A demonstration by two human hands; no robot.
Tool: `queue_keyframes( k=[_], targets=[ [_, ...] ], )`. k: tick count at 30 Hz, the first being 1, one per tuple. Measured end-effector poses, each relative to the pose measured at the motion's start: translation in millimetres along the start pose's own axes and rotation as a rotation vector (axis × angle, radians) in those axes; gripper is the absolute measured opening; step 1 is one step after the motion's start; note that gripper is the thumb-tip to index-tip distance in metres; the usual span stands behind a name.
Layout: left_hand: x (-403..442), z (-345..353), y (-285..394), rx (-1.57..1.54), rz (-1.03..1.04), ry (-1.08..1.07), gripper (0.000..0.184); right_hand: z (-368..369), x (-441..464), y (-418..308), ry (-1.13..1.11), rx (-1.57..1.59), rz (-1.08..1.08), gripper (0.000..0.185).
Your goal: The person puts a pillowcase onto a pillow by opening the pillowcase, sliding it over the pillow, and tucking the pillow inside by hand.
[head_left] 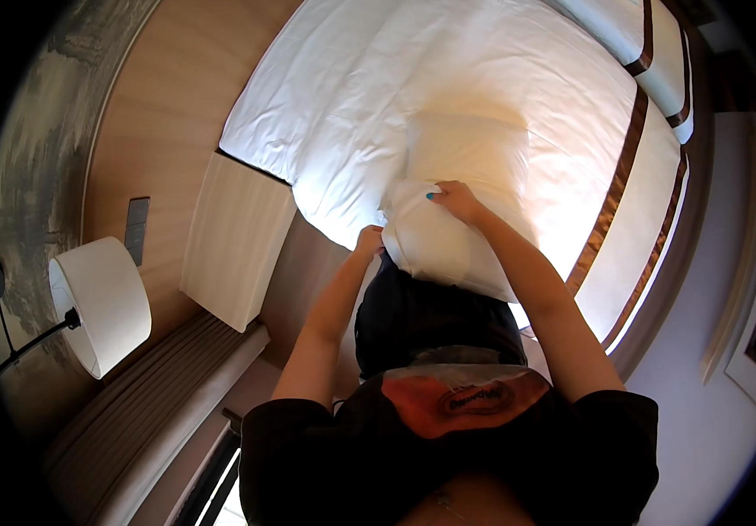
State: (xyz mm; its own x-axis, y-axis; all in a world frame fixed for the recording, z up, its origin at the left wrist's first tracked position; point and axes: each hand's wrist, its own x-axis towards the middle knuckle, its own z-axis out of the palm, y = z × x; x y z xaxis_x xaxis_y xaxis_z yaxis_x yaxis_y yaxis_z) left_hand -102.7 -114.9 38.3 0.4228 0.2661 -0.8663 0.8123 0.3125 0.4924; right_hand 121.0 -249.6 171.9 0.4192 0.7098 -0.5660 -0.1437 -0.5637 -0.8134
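- While the white pillow (448, 241) rests at the near edge of the bed (343, 79), against the person's dark trousers (435, 316), its cover appears to be being handled or straightened.
- The left hand (372, 239) pinches its left edge; the right hand (457, 200) grasps the top edge, some fingertips hidden.
- Any further adjustment would seemingly call for keeping both grips while evening the cloth.
- Just beyond, another pillow (470, 145) lies flat.

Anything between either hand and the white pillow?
Nothing visible. The left hand already grips the pillow at its side edge, and the right hand has hold of its far edge, beside the bed's white cover.
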Motion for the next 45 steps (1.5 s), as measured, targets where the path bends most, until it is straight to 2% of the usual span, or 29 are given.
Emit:
queue_keyframes(
  k=[1, 2, 4, 7, 10, 13, 16, 17, 19, 22, 24, 25, 26, 27, 28, 29, 31, 34, 35, 36, 37, 38, 39, 40, 41, 43, 44, 45],
  targets=[
    [-25.0, 5.8, 16.7, -0.016, 0.013, -0.096, 0.040, -2.9, -6.9, -11.0, 0.038, -0.018, 0.011, 0.022],
    [-75.3, 16.1, 61.9, -0.030, 0.028, -0.194, 0.045, -4.6, -4.8, -6.9, 0.078, -0.117, -0.012, 0.021],
    [-101.1, 23.4, 82.8, -0.004, 0.018, -0.358, 0.054, -16.3, -0.4, 0.5, 0.162, -0.319, -0.058, 0.021],
    [-73.3, 21.3, 66.2, 0.123, -0.060, -0.552, 0.067, -35.5, -7.4, 5.0, 0.349, -0.172, -0.127, 0.019],
    [-59.9, 31.8, 60.8, 0.043, -0.200, -0.734, 0.069, -55.3, -6.4, 5.7, 0.500, -0.076, -0.166, 0.018],
    [-61.7, 55.1, 69.5, -0.494, 0.031, -0.730, 0.067, -74.9, -11.8, -2.2, 0.592, -0.125, -0.103, 0.020],
    [-103.7, 84.4, 95.6, -0.233, 0.426, -0.392, 0.055, -86.4, -22.2, -8.3, 0.639, -0.171, -0.063, 0.024],
    [-97.1, 86.3, 94.3, -0.072, 0.430, -0.290, 0.050, -87.7, -23.7, -10.9, 0.649, -0.176, -0.062, 0.026],
    [-65.2, 86.1, 83.8, 0.253, 0.429, -0.075, 0.042, -94.5, -16.7, 0.9, 0.470, -0.148, -0.058, 0.029],
    [-28.7, 74.6, 48.7, -0.106, 0.643, 0.077, 0.034, -98.9, -24.3, -0.5, 0.234, -0.169, -0.036, 0.034],
    [-23.5, 56.9, 39.9, 0.187, 0.592, 0.283, 0.029, -91.6, -33.7, -2.9, 0.133, -0.227, -0.080, 0.035],
    [-17.3, 53.0, 30.0, 0.459, 0.697, 0.494, 0.029, -83.1, -37.4, -0.7, 0.103, -0.266, -0.132, 0.035],
    [-8.9, 45.4, 15.3, 0.543, 0.675, 0.481, 0.030, -73.7, -41.8, -0.3, 0.073, -0.306, -0.184, 0.035],
    [26.5, 43.3, -10.2, -0.117, 0.481, 0.327, 0.024, -63.4, -57.6, -18.3, -0.020, -0.295, -0.003, 0.037],
    [49.6, 36.8, -19.9, -0.306, 0.403, 0.265, 0.022, -57.7, -74.1, -36.5, -0.114, -0.281, 0.178, 0.040],
    [71.0, 30.6, -28.4, -0.497, 0.320, 0.221, 0.022, -59.5, -76.2, -32.7, -0.220, -0.348, 0.166, 0.042],
    [93.8, 3.3, -11.8, 0.030, 0.449, 0.370, 0.022, -66.1, -72.4, -17.2, -0.429, -0.482, 0.137, 0.049],
    [112.0, -26.9, 15.3, 0.845, 0.594, 0.576, 0.023, -101.3, -85.9, 20.9, -0.338, -0.502, 0.114, 0.060],
    [38.8, -6.3, 75.1, 0.606, 0.668, 0.615, 0.023, -118.6, -95.7, 24.5, -0.433, -0.346, 0.276, 0.064],
    [-10.7, 17.6, 122.7, 0.640, 0.782, 0.507, 0.026, -136.0, -107.7, 25.7, -0.522, -0.183, 0.435, 0.070],
    [-43.7, 40.2, 159.9, 0.532, 0.813, 0.189, 0.035, -149.2, -119.1, 27.6, -0.613, -0.108, 0.448, 0.068],
    [-83.7, 70.0, 189.1, 0.416, 0.706, -0.114, 0.045, -162.5, -129.9, 31.9, -0.698, -0.031, 0.457, 0.066],
    [-63.5, 95.1, 191.0, 0.433, 0.703, -0.404, 0.053, -174.9, -135.0, 48.2, -0.749, -0.057, 0.467, 0.063],
    [-76.6, 123.2, 199.9, 0.595, 0.759, -0.469, 0.058, -185.9, -137.3, 67.4, -0.799, -0.083, 0.474, 0.060],
    [-94.8, 150.8, 206.4, 0.761, 0.815, -0.533, 0.063, -190.8, -148.8, 78.5, -0.762, 0.031, 0.504, 0.055],
    [-105.7, 194.0, 215.5, 1.250, 1.025, -0.585, 0.073, -193.3, -160.5, 105.9, -0.605, -0.168, 0.466, 0.053],
    [-103.7, 212.7, 212.7, 1.312, 1.067, -0.582, 0.073, -193.0, -165.3, 121.2, -0.523, -0.242, 0.475, 0.053],
    [-102.1, 228.9, 208.6, 1.374, 1.110, -0.577, 0.073, -190.5, -174.1, 128.0, -0.444, -0.171, 0.473, 0.053]
  ],
)
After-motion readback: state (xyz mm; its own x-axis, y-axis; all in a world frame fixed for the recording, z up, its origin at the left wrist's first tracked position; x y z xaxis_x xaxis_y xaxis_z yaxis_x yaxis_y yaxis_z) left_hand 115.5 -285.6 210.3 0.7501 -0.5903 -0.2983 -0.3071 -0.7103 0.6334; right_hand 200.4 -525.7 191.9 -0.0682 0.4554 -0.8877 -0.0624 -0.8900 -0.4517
